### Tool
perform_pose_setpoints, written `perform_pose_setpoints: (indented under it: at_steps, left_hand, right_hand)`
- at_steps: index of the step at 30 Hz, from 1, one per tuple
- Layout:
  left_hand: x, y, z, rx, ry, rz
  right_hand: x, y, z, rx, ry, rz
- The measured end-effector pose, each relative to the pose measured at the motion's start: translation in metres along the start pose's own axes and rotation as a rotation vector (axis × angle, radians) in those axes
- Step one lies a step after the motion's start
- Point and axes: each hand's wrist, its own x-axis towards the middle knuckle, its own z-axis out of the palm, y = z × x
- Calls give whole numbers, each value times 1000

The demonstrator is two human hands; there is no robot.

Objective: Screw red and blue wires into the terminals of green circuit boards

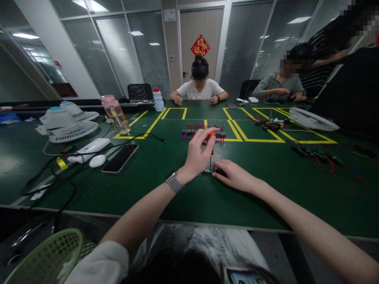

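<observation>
My left hand (197, 154), with a grey watch on its wrist, is closed around the orange-and-black handle of a screwdriver (212, 154). The screwdriver stands upright, its thin shaft pointing down at a small green circuit board (207, 171) on the table. My right hand (233, 174) rests low on the table, its fingertips pinching the board's right end, where something dark, perhaps wires, is partly hidden. Just beyond my hands lies a row of similar circuit boards (189, 132) with red and blue wires, partly covered by my left hand.
On the left are a phone (121, 158), white fans (69, 128), a pink-lidded bottle (116, 115) and black cables. Pliers (275, 125), another fan (314, 119) and wired boards (318, 152) lie on the right. Yellow tape marks the green table (177, 203). Other people sit across.
</observation>
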Motion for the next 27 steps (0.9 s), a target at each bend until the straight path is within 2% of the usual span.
perform_pose_setpoints:
  at_steps: [27]
  left_hand:
    - [-1, 1, 0, 3, -1, -3]
  right_hand:
    - [0, -1, 0, -19, -6, -2]
